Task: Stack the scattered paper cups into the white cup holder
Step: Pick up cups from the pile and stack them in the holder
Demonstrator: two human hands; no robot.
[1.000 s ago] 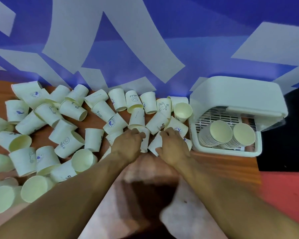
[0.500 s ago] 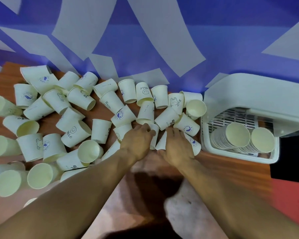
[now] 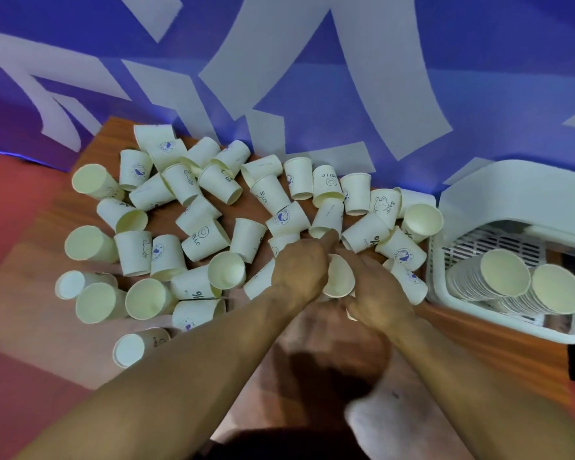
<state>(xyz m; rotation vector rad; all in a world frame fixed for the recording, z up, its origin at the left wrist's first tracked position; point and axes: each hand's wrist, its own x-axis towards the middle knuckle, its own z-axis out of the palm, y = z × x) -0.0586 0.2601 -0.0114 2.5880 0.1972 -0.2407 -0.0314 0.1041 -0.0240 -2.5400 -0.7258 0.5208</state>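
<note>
Left hand: our left hand (image 3: 299,270) sits at the near middle of the table, knuckles up, with one finger stretched toward the far side. It is clamped round the left side of the held cup (image 3: 339,277).
Right hand: our right hand (image 3: 375,290) is just beside the left, and the two are drawn together on either side of that one cup. Its fingers lie against the cup's right wall. We cannot tell whether they grip it or only rest there.
Held cup: pale paper, lying on its side between the hands with its open mouth turned toward the near side.
Scattered cups: the scattered cups (image 3: 206,239) cover the left and far middle of the table (image 3: 34,313). Most are tipped on their sides, many touching or leaning on one another. Several carry small blue prints.
Cup holder: the white cup holder (image 3: 512,194) stands at the right end of the table, close to the nearest loose cups, with its lid raised.
Holder contents: two nested rows lie on its slatted floor, mouths toward the near side. The left stack (image 3: 498,277) touches the right stack (image 3: 551,290).
Backdrop: a blue backdrop (image 3: 312,94) with pale angular shapes runs along the far edge.
</note>
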